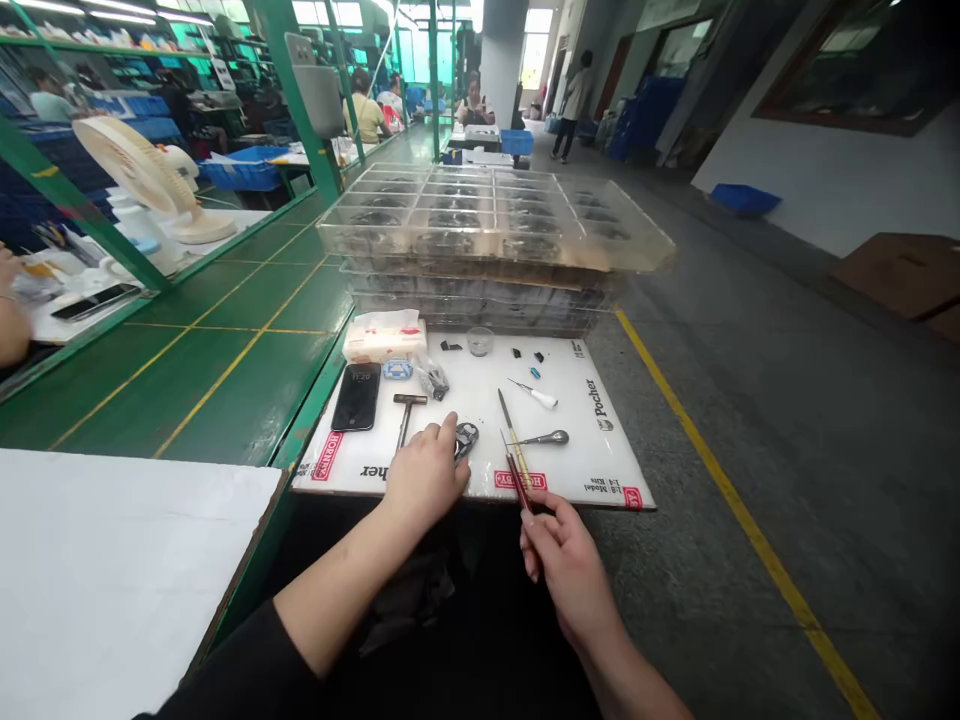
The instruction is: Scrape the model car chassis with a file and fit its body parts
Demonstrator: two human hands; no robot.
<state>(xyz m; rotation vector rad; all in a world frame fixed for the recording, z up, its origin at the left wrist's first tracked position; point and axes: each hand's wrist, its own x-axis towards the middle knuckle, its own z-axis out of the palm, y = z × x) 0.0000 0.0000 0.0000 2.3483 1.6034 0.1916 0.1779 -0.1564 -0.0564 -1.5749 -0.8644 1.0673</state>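
Note:
My left hand (427,468) rests low over the white board, fingers bent around a small black-and-silver rounded part (466,436). Between thumb and fingers, my right hand (566,550) grips a slim dark red tool with a thin pointed tip (517,482); its exact kind is unclear. Just beyond that tip lies a narrow file (505,408) with a yellowish handle. A metal-handled pick (553,438) lies across to its right, and a white-handled pointed tool (543,398) is further back. Left of the part is a T-handled tool (409,400), partly covered by my left hand.
On the printed white board (615,465) are a phone (356,397), a tissue pack (384,337), a small clear cup (480,342), a plastic bag (431,378) and small black pieces. Stacked clear trays (487,225) stand behind. A green conveyor (225,320) runs left; people work farther off.

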